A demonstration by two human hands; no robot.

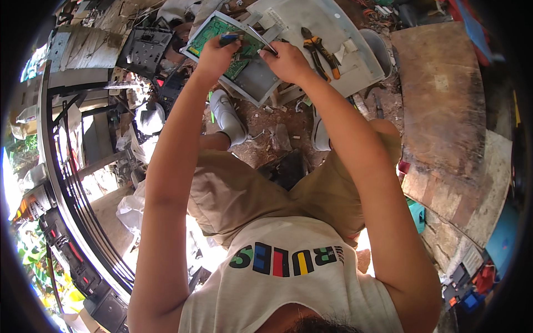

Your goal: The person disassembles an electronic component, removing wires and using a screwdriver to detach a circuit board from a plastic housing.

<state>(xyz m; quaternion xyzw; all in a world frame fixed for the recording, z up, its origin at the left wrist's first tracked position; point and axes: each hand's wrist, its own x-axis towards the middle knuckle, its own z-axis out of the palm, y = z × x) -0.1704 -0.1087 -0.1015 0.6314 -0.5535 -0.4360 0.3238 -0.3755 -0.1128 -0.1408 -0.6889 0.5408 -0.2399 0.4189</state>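
Observation:
A metal tray-like chassis [260,87] with a green circuit board [206,34] in it lies in front of me, tilted across the view. My left hand [217,55] is closed over the board around a short blue-and-black piece [228,39], perhaps a tool handle. At the chassis's right edge, my right hand [287,62] grips a thin metal rod-like tool [263,40] that points up and left; its exact kind is unclear. Diagonal cutting pliers [317,51] with orange-and-black handles lie just right of that hand, on a translucent plastic lid or bin [355,69].
A worn wooden board [441,105] stands on the right. Dark plastic parts [145,51] and scrap crowd the left, beside a metal-framed rack [66,144]. My shoes [226,115] rest on littered dirt. A screwdriver-like tool [379,105] lies beyond my right knee.

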